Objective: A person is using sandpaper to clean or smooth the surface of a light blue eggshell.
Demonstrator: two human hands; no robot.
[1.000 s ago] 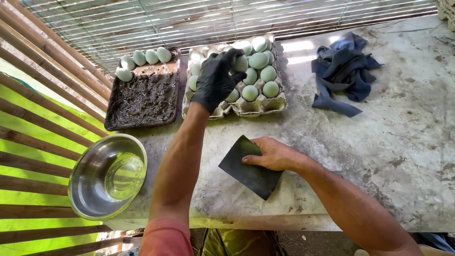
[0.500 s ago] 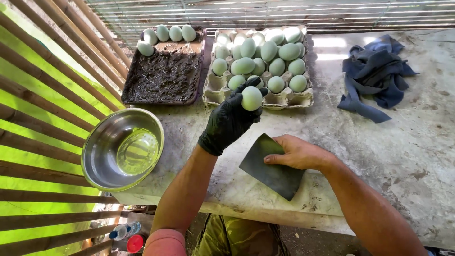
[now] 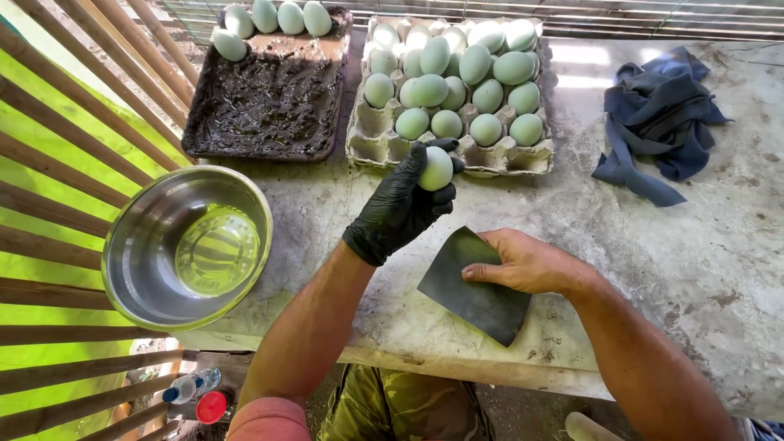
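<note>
On the stained concrete table (image 3: 694,269), my gloved left hand (image 3: 400,208), fingers clamped on a pale green egg (image 3: 436,168), has drawn back from the egg carton (image 3: 367,135) toward the near edge, while my right hand (image 3: 527,261) stays flat, fingers together, on the dark sheet (image 3: 474,298).

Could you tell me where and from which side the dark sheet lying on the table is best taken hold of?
Probably at the near corner of the dark sheet, from the table's front edge. The sheet lies flat and the right hand presses its far side, so the near corner by the edge is easiest to pinch.
</note>
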